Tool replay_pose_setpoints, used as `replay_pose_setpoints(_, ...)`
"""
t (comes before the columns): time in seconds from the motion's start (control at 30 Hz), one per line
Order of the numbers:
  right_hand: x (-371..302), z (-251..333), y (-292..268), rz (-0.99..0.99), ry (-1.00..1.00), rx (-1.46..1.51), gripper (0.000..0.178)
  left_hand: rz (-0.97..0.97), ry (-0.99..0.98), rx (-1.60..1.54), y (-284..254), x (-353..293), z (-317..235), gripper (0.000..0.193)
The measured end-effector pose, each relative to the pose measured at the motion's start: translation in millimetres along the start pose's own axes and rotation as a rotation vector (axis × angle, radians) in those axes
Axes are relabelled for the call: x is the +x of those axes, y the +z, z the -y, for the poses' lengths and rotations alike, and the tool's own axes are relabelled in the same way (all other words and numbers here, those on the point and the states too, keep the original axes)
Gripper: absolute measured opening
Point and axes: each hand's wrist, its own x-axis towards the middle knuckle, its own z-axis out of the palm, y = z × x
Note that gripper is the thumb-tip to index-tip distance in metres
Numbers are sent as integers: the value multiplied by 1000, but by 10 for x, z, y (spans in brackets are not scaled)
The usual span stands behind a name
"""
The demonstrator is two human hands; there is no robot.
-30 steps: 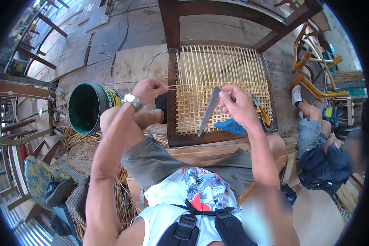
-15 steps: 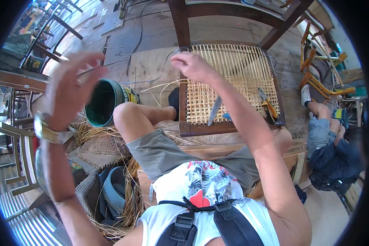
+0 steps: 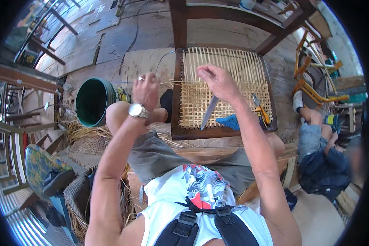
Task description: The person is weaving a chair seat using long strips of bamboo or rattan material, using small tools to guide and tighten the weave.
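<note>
In front of me is a dark wooden chair whose seat (image 3: pixel 217 102) is woven with pale cane strips, tight at the near side and only lengthwise strands at the far side. Left of its frame, my left hand (image 3: pixel 145 91), wearing a watch and ring, has its fingers curled in on a pale cane strand (image 3: pixel 170 83) that runs to the seat. My right hand (image 3: pixel 219 82) is above the weave, thumb and fingers pinched; whatever is in them is hidden. Under that wrist a flat grey blade (image 3: pixel 209 112) slants over the seat, near a blue cloth (image 3: pixel 228 121) and yellow-handled pliers (image 3: pixel 263 115).
A green bucket (image 3: pixel 95 102) stands on the plank floor left of my knee. Cane scraps (image 3: pixel 82 130) and a camouflage-patterned chair piece (image 3: pixel 45 170) lie lower left. At right, another person (image 3: pixel 322 156) sits near a yellowish chair frame (image 3: pixel 315 92).
My left hand has come down and rightward from the upper left to the cane strand beside the seat. My right hand has moved right and slightly nearer, over the weave.
</note>
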Motion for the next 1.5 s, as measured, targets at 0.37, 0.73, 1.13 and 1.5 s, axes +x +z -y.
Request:
replay_pose_setpoints(0.37,440,336,388,262,48,258,20,-444,-69,-246,-565,390,330,10)
replay_pose_setpoints(0.73,287,-27,169,113,217,-136,10,367,-1393,-2097,950,-326,-555,33)
replay_pose_setpoints(1.13,219,244,289,134,58,-555,13,390,-1292,-2879,1068,-369,-627,32)
replay_pose_setpoints(1.5,205,390,462,176,-10,-659,12,222,-1555,-2275,1332,-423,-751,33)
